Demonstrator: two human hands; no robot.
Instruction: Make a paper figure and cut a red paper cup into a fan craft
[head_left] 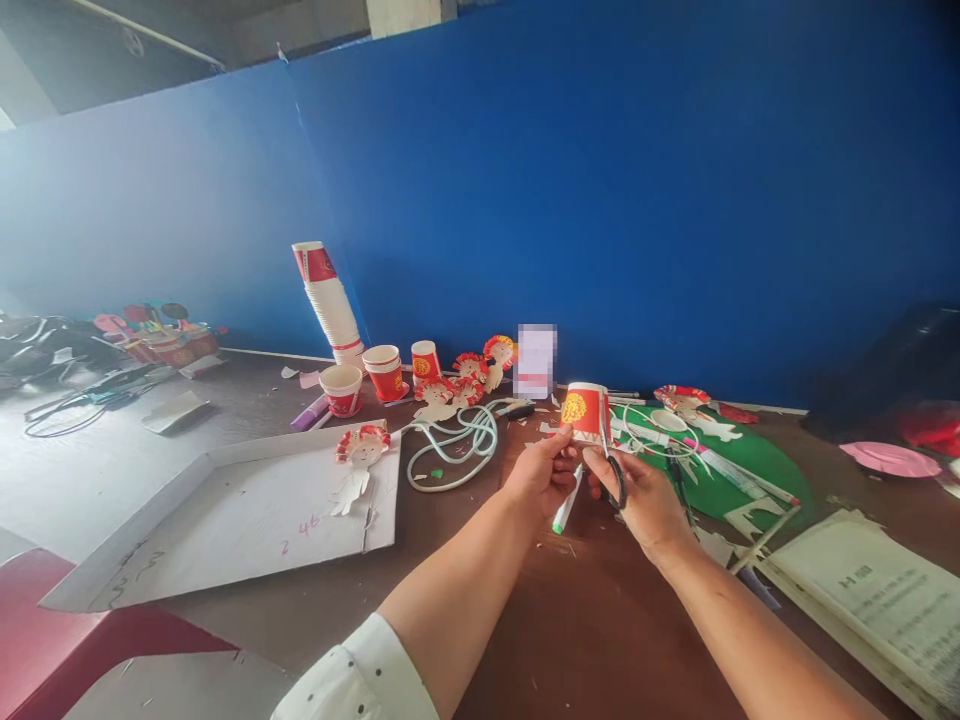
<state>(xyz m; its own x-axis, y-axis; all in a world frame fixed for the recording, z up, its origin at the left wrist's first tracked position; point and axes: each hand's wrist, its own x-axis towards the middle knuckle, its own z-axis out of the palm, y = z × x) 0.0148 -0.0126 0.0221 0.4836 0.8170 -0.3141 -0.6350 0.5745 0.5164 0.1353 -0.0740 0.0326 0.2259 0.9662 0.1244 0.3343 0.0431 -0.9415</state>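
My left hand (pixel 541 472) holds a red paper cup (pixel 584 410) with a yellow emblem, upside down, just above the brown table (pixel 585 620). A pair of black-handled scissors (pixel 611 470) is gripped in my right hand (pixel 637 497), their blades running up against the cup's right side. Under my hands lies a white marker with a green tip (pixel 566 503).
A leaning stack of paper cups (pixel 328 300) stands by the blue wall, with loose red cups (pixel 385 372) and paper-cup figures (pixel 465 378) beside it. A white cardboard tray (pixel 247 520) lies left, a coiled white cable (pixel 457 445) in the middle, green paper (pixel 757 460) and booklets (pixel 877 590) right.
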